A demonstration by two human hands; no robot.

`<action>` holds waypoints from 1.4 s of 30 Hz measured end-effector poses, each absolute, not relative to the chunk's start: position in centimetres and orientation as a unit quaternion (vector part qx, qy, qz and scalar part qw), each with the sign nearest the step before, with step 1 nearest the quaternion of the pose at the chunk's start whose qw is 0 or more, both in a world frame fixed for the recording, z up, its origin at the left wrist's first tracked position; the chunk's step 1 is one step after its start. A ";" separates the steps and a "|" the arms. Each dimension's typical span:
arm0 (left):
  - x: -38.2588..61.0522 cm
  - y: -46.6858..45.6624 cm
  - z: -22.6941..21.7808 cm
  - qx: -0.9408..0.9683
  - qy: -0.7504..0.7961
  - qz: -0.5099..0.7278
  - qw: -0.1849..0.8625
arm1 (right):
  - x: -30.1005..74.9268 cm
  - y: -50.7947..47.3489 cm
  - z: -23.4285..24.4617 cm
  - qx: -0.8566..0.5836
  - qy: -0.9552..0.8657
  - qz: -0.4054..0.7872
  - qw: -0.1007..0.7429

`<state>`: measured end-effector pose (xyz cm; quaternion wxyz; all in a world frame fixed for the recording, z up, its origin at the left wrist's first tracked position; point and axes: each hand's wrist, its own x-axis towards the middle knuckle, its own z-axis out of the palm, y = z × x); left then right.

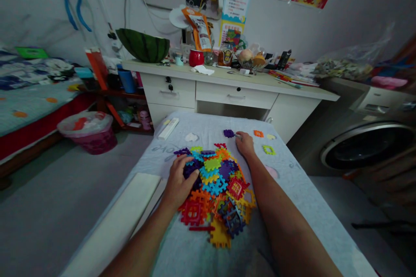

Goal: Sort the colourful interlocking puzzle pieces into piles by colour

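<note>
A heap of colourful plastic interlocking building pieces (pixel 214 186) lies on the cloth-covered table. My left hand (pixel 180 179) rests on the heap's left side, thumb and fingers apart around dark purple pieces (pixel 193 168); I see no lifted piece. Beyond the heap, my right hand (pixel 245 143) is low over the cloth with its fingers drawn together. A small greyish bit shows at its fingertips, too blurred to name. Just left of those fingertips lies a purple square piece (pixel 229 133). To the right are an orange square piece (pixel 258 133) and a lime green frame piece (pixel 269 150).
A white strip-shaped object (pixel 168 129) lies at the table's far left corner. Behind stands a white desk (pixel 227 78) bearing a cut watermelon (pixel 143 45) and clutter. A washing machine (pixel 367 134) is at right, a pink bin (pixel 94 138) at left.
</note>
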<state>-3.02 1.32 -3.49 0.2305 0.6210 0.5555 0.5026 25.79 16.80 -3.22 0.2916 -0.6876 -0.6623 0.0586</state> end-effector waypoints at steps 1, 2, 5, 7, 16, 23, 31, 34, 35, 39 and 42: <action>-3.0 1.3 -3.5 0.622 0.556 0.502 0.230 | 25.7 16.7 -3.2 -0.679 -0.676 0.057 0.280; -3.0 1.3 -3.5 0.622 0.557 0.500 0.229 | 25.5 16.6 -3.3 -0.671 -0.689 0.057 0.269; -3.0 1.3 -3.5 0.622 0.560 0.496 0.231 | 25.1 16.5 -3.3 -0.656 -0.715 0.056 0.235; -3.0 1.2 -3.5 0.623 0.561 0.494 0.232 | 25.0 16.4 -3.4 -0.656 -0.722 0.058 0.214; -3.0 1.3 -3.7 0.623 0.556 0.500 0.230 | 24.7 15.8 -2.5 -0.650 -0.731 0.064 0.199; -3.0 1.3 -3.7 0.625 0.556 0.500 0.224 | 23.1 15.2 -1.8 -0.566 -0.803 0.104 0.155; -3.0 1.3 -3.8 0.625 0.554 0.502 0.224 | 23.0 15.3 -1.5 -0.583 -0.755 0.181 0.238; -3.0 1.3 -3.8 0.626 0.554 0.501 0.225 | 23.7 15.4 -1.4 -0.577 -0.697 0.273 0.328; -3.0 1.3 -3.8 0.626 0.553 0.500 0.225 | 24.0 15.5 -1.3 -0.576 -0.675 0.291 0.357; -3.1 1.3 -3.7 0.629 0.554 0.497 0.223 | 26.5 15.9 -0.7 -0.587 -0.600 0.298 0.454; -3.0 1.4 -3.7 0.633 0.552 0.497 0.219 | 29.4 15.6 -0.3 -0.619 -0.557 0.253 0.492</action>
